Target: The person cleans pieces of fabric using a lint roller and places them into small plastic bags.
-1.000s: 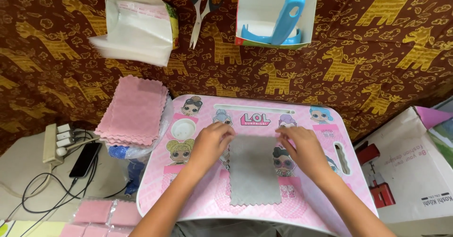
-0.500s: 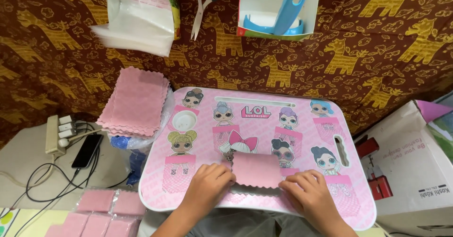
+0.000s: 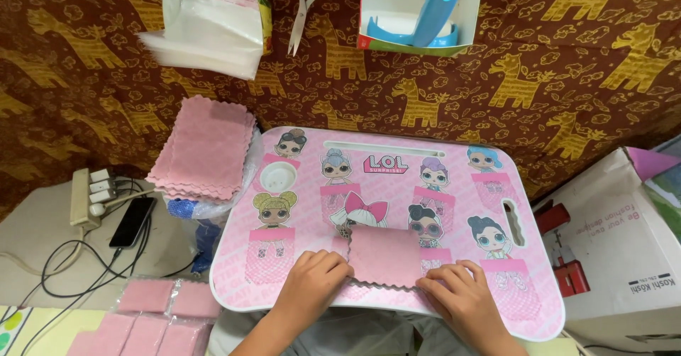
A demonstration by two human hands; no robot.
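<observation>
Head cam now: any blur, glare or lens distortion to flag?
Head view: evenly lit, soft shadows only; the pink cloth and both hands, left hand and right hand, are sharp. Faint sheen on the lap table, no harsh glare. The plastic bags look slightly smeared; wide-angle bending at the frame edges.

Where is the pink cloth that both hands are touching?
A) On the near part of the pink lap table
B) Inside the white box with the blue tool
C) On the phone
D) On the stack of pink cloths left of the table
A: the folded pink cloth lies flat on the pink lap table near its front edge, with the left hand at one side and the right hand at the other.
</observation>
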